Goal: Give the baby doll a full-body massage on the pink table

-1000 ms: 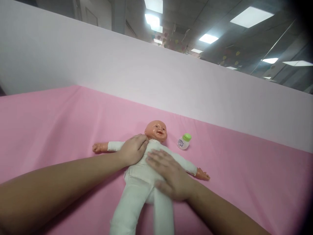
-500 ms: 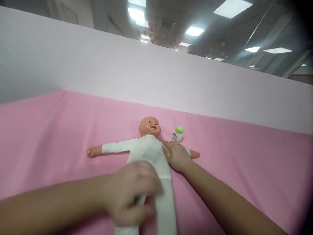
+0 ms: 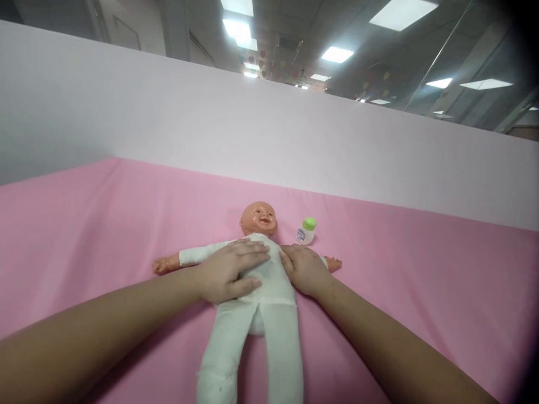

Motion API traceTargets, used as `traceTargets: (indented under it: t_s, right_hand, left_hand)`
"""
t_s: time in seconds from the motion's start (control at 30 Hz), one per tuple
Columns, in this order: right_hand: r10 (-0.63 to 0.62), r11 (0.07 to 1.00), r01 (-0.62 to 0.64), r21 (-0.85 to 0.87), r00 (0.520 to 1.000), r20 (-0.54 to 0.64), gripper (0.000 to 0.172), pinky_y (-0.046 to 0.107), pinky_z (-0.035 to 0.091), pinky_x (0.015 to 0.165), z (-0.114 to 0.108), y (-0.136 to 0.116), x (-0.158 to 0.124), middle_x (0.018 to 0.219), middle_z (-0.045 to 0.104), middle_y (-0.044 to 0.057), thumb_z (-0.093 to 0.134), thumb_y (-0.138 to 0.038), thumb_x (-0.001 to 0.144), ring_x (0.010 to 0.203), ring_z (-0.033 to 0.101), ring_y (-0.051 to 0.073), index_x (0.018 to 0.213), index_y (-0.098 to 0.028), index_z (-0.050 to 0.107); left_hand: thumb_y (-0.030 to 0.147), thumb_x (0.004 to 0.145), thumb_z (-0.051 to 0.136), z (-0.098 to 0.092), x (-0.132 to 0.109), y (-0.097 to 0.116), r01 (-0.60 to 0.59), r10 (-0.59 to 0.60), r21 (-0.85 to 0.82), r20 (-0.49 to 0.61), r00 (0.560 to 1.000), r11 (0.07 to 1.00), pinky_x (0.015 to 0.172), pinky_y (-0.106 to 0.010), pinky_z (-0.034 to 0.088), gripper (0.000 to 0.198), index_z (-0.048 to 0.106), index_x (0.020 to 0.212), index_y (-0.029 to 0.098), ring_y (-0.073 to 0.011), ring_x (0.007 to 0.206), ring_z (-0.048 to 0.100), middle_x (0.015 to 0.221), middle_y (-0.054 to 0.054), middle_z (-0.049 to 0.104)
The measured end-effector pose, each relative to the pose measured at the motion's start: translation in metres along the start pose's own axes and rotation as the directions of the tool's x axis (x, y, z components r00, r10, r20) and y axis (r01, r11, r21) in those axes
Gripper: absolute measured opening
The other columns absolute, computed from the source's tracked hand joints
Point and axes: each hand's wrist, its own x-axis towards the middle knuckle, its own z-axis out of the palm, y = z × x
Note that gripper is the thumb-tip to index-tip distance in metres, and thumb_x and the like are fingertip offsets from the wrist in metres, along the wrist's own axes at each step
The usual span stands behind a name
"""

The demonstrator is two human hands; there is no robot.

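Observation:
A baby doll [image 3: 273, 286] with a white cloth body and a hard plastic head lies face up, arms spread out sideways. Across its chest rests my left hand [image 3: 236, 269], flat, with fingers stretched and the thumb apart. My right hand [image 3: 306, 269] lies over the doll's shoulder and upper arm at the right, fingers extended and covering most of that arm. Just beyond my right hand stands a small clear bottle [image 3: 306, 231] with a green cap and a printed label. The doll's feet are outside the picture.
Pink sheeting [image 3: 379, 269] with soft creases covers the surface under the doll. A pale raised wall [image 3: 269, 134] runs along the back and left. Above it are glass panels and lit ceiling lamps.
My left hand has moved up from above the doll's legs, where it was blurred, and now lies on the chest. My right hand has stayed at the shoulder.

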Motion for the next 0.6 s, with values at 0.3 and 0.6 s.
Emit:
traceTargets:
  t_s: [0.3, 0.6]
  right_hand:
    - [-0.005, 1.0, 0.005, 0.004, 0.999, -0.04, 0.045, 0.044, 0.049, 0.091, 0.002, -0.002, -0.009, 0.104, 0.072, 0.011, 0.03, -0.042, 0.11, 0.1, 0.065, 0.027, 0.109, -0.021, 0.069]
    - [-0.725, 0.642, 0.726, 0.247, 0.68, -0.114, 0.056, 0.046, 0.026, 0.128, -0.023, -0.054, -0.05, 0.152, 0.058, 0.006, 0.056, -0.051, 0.097, 0.149, 0.043, 0.026, 0.147, -0.025, 0.053]
  left_hand:
    - [0.046, 0.103, 0.049, 0.001, 0.002, -0.031, 0.386, -0.389, -0.05, -0.121, 0.913, 0.921, 0.103, -0.038, 0.05, 0.042, 0.066, 0.133, 0.023, -0.0267, 0.115, 0.066, 0.128, -0.008, 0.07]
    - [0.044, 0.105, 0.04, 0.0, 0.005, -0.021, 0.424, -0.43, -0.074, -0.117, 0.895, 0.903, 0.102, -0.039, 0.049, 0.041, 0.069, 0.126, 0.023, -0.0277, 0.115, 0.067, 0.124, -0.008, 0.073]
